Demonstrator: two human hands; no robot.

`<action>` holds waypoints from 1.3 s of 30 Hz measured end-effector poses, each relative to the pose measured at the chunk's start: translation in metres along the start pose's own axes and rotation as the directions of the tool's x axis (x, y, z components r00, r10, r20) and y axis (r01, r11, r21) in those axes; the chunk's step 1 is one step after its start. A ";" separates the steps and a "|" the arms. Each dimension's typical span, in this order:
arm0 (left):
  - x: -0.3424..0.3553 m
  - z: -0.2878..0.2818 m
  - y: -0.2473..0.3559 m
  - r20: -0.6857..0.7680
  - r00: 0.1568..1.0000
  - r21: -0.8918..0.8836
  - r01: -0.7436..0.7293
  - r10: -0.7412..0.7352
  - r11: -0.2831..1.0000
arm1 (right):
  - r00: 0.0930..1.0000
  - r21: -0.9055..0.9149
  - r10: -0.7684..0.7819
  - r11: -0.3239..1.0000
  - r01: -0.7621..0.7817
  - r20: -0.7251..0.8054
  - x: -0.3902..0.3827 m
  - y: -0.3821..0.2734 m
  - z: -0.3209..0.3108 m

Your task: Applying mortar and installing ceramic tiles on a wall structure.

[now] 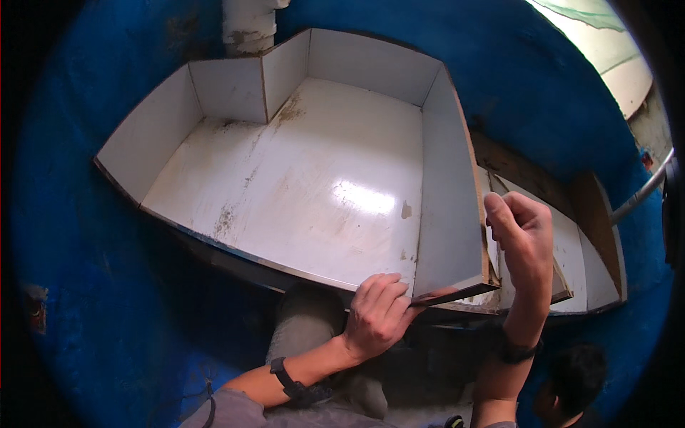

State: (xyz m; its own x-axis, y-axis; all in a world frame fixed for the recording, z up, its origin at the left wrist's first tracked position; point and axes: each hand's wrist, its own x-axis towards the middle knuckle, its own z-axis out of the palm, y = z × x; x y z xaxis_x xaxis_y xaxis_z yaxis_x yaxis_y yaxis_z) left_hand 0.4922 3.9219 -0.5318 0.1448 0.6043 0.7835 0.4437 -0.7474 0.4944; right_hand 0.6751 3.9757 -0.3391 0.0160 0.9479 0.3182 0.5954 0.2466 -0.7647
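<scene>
A white box-like tray [325, 150] with angled, dirt-streaked walls and a notched corner fills the middle of the view. My left hand [374, 314] has its fingers curled over the front rim near the right wall's lower end, beside a dark narrow edge. My right hand [521, 235] is raised just right of that wall, closed with fingers curled; what it holds, if anything, is hidden. Behind it lies a second white compartment [596, 274] with brown boards.
Blue painted walls [107, 271] surround the tray. A white pipe [248, 25] stands behind it. A metal tube [638, 196] is at the right. Another person's head [571, 381] shows at the lower right. My knee [300, 321] is under the tray.
</scene>
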 end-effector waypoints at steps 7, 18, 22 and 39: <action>-0.002 0.002 -0.003 -0.029 1.000 -0.013 0.012 -0.012 1.000 | 0.999 -0.044 0.011 0.999 -0.009 0.031 0.013 0.008 0.017; 0.010 -0.006 0.002 0.021 0.995 -0.004 0.099 -0.099 0.995 | 0.999 -0.016 0.041 0.999 -0.040 0.020 0.011 0.007 0.018; 0.012 -0.007 0.003 0.072 0.989 -0.011 0.131 -0.130 0.991 | 1.000 0.066 0.012 0.998 -0.012 0.007 0.009 0.024 0.016; 0.000 0.002 0.000 0.020 0.999 0.030 0.040 -0.041 0.999 | 0.945 0.240 0.326 0.917 -0.319 0.011 0.013 0.103 0.041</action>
State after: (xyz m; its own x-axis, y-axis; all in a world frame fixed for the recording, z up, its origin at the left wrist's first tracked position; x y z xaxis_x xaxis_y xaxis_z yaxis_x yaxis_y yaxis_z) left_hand 0.4941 3.9221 -0.5328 0.1441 0.6398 0.7549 0.4758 -0.7137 0.5140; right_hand 0.7034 4.0219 -0.4371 0.2006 0.9786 0.0456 0.3484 -0.0277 -0.9369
